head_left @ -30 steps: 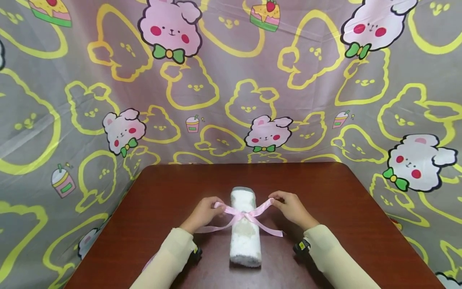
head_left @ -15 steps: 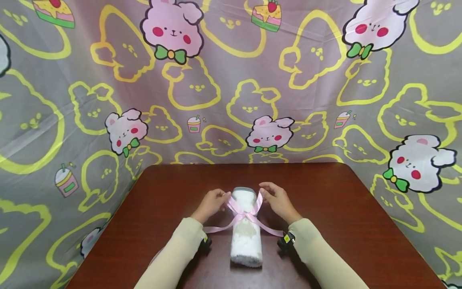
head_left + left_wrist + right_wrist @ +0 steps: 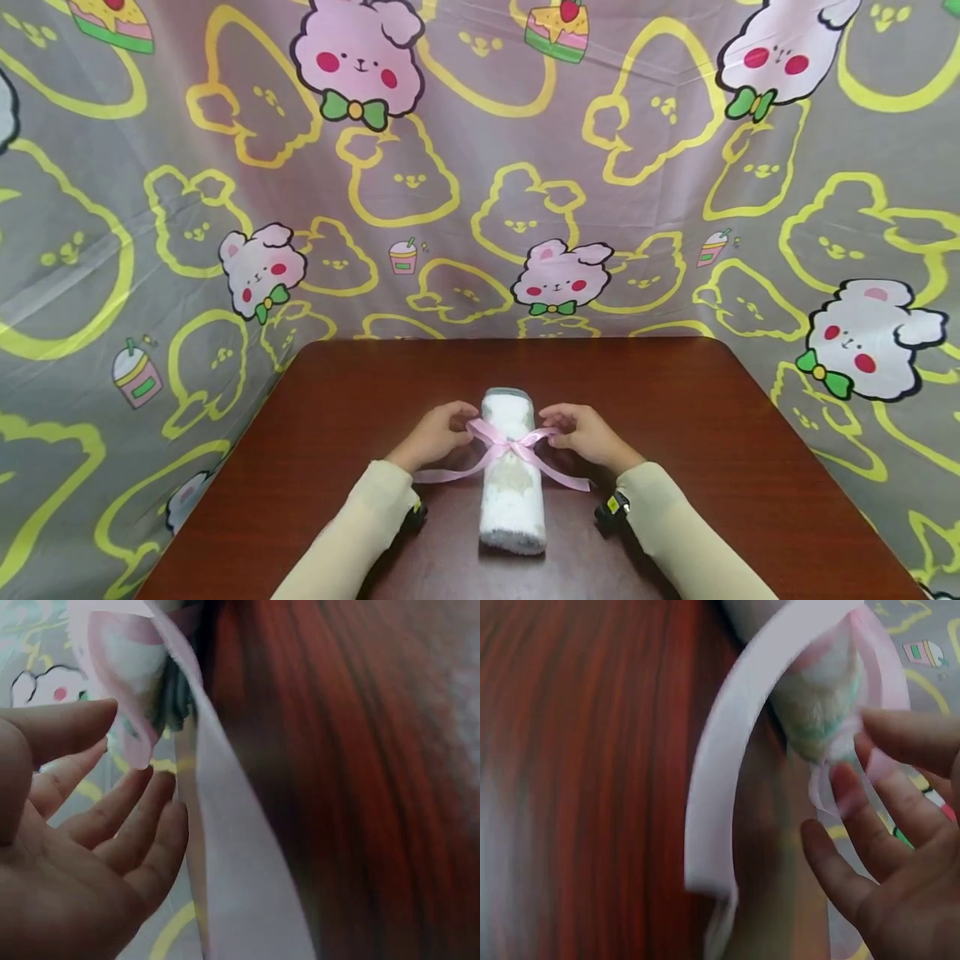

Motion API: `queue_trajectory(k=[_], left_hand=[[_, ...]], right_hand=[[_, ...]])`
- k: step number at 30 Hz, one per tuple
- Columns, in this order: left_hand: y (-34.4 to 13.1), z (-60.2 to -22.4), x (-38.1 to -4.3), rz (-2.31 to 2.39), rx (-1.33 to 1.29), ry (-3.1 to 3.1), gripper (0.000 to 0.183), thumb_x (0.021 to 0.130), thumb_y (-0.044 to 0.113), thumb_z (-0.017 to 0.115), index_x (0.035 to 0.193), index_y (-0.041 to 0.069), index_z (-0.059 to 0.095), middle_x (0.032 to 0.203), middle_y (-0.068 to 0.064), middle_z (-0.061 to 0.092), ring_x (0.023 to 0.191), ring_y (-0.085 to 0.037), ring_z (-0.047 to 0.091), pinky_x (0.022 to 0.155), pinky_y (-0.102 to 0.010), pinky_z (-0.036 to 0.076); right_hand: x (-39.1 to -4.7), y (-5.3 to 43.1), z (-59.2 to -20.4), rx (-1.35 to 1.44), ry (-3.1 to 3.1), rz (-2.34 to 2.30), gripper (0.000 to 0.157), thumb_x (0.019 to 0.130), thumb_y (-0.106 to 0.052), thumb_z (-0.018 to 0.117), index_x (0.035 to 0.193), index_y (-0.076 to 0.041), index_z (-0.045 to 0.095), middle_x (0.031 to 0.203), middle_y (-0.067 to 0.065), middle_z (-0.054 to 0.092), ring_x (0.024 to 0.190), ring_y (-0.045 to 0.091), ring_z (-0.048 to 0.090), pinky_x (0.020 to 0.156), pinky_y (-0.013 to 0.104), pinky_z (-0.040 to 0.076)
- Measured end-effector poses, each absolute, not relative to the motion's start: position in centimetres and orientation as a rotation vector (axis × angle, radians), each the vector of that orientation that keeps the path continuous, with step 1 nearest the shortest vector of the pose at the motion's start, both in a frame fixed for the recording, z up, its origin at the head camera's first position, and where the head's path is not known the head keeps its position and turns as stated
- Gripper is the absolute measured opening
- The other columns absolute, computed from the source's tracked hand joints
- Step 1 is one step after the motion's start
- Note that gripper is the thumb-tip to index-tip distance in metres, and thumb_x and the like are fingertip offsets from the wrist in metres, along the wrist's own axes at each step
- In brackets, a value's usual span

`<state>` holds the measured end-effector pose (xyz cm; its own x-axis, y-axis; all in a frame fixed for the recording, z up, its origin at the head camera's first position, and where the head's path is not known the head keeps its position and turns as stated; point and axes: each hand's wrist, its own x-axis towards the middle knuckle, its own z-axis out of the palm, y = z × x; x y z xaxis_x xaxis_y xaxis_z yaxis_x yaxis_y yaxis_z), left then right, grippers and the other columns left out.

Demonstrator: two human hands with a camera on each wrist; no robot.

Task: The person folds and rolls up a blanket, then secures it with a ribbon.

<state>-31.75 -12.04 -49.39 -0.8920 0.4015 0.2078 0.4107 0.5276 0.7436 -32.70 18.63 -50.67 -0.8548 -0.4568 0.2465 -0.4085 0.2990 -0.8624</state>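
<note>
A rolled white towel (image 3: 512, 508) lies lengthwise in front of me, with a pink ribbon (image 3: 498, 451) tied in a bow around its middle. My left hand (image 3: 435, 435) is beside the left loop; in the left wrist view its thumb and fingers are spread, and the loop's tip (image 3: 139, 754) hangs right by the fingertips. On the other side my right hand (image 3: 588, 435) has its fingers loosely bent around the right loop (image 3: 821, 787), thumb apart from them. Both ribbon tails trail out sideways, the right tail (image 3: 720, 802) curving down in the right wrist view.
The brown wooden table (image 3: 360, 375) extends around the towel. Behind and at both sides hangs a grey curtain (image 3: 465, 150) with rabbit and yellow outline prints. A small black device (image 3: 613, 510) sits at the right wrist.
Both hands first moved inward and raised the ribbon loops, then lowered and eased apart. The loops now lie lower and flatter, and the fingers have loosened from them. The towel stays in place.
</note>
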Motion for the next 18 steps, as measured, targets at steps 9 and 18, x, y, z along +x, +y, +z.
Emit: queue_trajectory(k=[9,18], left_hand=[[-10.7,-49.5,-32.1,-1.262,-0.587,-2.657,0.011,0.086,0.005,0.068,0.093,0.013,0.069,0.088,0.003,0.066,0.081,-0.016,0.059,0.071,-0.034,0.049],[-8.8,-48.5,-31.6,-1.492,-0.544,-2.577,0.002,0.088,0.007,0.066,0.087,0.007,0.068,0.074,-0.001,0.062,0.063,-0.013,0.059,0.059,-0.031,0.052]], right_hand=[[-32.4,15.5,-50.2,-0.599,2.439,-1.844,0.022,0.090,0.005,0.057,0.109,0.005,0.068,0.101,0.016,0.068,0.084,0.017,0.063,0.076,0.037,0.054],[-32.2,14.0,-49.5,-0.436,2.819,-1.534,0.028,0.076,-0.005,0.070,0.103,-0.012,0.070,0.095,0.000,0.068,0.085,0.016,0.061,0.074,0.033,0.048]])
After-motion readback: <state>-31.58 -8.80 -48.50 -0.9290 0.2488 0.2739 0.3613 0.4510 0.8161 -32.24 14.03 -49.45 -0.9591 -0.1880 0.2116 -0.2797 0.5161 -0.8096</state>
